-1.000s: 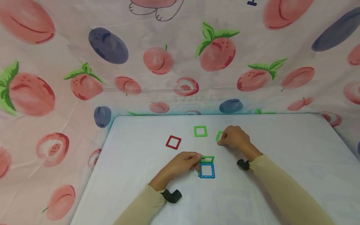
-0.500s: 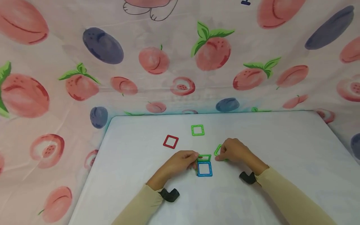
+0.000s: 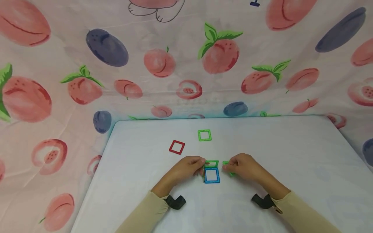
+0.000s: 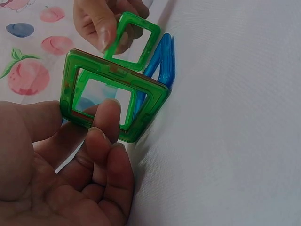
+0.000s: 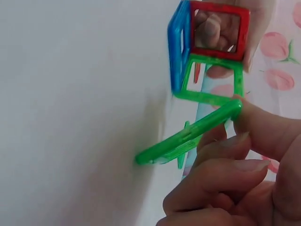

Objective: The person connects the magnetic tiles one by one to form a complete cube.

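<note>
A blue square magnetic tile [image 3: 212, 182] lies flat on the table, with a green tile [image 5: 202, 97] upright along its far edge. On its left side a red tile [image 5: 244, 35] stands, seen in the right wrist view; from the left wrist view that side shows a green frame [image 4: 153, 106] with a reddish edge. My left hand [image 3: 187, 169] pinches the upper far corner of this side. To the right of the blue tile, my right hand [image 3: 244, 167] holds another green tile [image 5: 188, 135] between thumb and fingers, tilted, a small gap away from the structure.
Farther back on the white table [image 3: 140, 155] lie a loose red square tile [image 3: 172, 147] and a loose green square tile [image 3: 205, 139]. A fruit-print cloth [image 3: 215, 94] hangs behind the table.
My right hand has brought its green tile toward me from farther back, to beside the blue tile, and turned it. The left hand keeps its hold in place.
</note>
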Demonstrator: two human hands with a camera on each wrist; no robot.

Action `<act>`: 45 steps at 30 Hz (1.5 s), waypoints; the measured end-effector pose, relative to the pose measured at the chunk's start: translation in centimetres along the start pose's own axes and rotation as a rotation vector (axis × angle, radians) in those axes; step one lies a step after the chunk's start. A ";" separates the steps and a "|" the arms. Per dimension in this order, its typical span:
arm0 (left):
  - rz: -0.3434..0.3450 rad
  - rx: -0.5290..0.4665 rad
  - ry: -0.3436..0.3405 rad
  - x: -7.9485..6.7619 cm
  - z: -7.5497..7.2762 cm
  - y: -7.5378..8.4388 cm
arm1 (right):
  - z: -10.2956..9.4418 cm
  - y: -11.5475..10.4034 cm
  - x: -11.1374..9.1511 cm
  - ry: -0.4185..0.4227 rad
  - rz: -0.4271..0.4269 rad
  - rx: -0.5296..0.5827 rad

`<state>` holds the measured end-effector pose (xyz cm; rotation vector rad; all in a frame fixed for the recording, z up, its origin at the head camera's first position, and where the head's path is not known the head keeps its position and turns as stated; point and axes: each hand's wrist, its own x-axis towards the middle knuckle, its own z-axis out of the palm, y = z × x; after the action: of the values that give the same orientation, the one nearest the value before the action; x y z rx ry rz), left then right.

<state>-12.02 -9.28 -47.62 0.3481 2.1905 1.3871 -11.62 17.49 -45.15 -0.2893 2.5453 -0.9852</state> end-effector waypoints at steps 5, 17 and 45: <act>0.007 -0.004 -0.007 -0.1 0.0 0.1 | 0.2 -0.5 -0.4 0.013 0.001 0.060; 0.010 -0.012 -0.024 -0.1 -0.2 -0.2 | 1.6 -1.2 -0.5 0.019 0.017 0.142; 0.035 -0.014 -0.053 -0.2 -0.5 -0.6 | 2.0 -1.5 -0.8 0.060 -0.068 0.050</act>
<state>-12.07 -10.04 -47.94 0.4156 2.1405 1.3952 -9.99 15.45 -45.28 -0.3386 2.5749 -1.0968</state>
